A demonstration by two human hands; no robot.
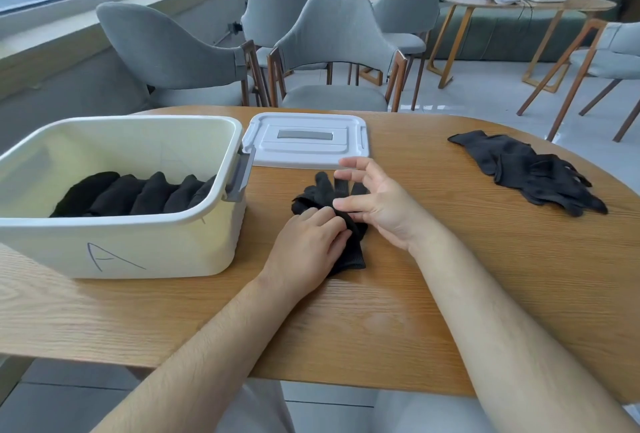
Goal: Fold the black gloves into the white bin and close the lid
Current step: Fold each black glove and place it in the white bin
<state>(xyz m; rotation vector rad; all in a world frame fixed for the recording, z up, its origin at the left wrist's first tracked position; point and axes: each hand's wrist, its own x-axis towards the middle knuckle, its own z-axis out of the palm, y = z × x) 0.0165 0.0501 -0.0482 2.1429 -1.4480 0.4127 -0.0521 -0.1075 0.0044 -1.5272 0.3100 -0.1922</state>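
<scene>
Working on one black glove (346,224) at mid bench (450,294), just R of the white bin (121,245) and in front of the lid (304,140). Covering the glove's cuff half w/ L hand (308,252), palm down, fingers curling onto the fabric near its middle and gripping it. Meeting it from the opposite side w/ R hand (377,204), palm turned inward. Pinching the fabric at the glove's middle btwn thumb and a lower finger, as far as can be told, w/ the other fingers spread and lifted above the glove's finger end. Showing the glove's fingertips poking out beyond both hands toward the lid, and the cuff end lying flat on the bench toward the near edge.

Standing the white bin open at L side of bench, w/ an "A" drawn on its near wall and a grey handle facing the glove. Storing a row of folded gloves (138,197) inside, packed side by side along the bottom.

Resting the lid flat on the bench, off the bin, just beside the bin's R rim. Stacking loose gloves (530,173) in a pile at far R of bench, well apart from both hands.

Facing grey chairs (332,51) beyond the bench's far edge.
</scene>
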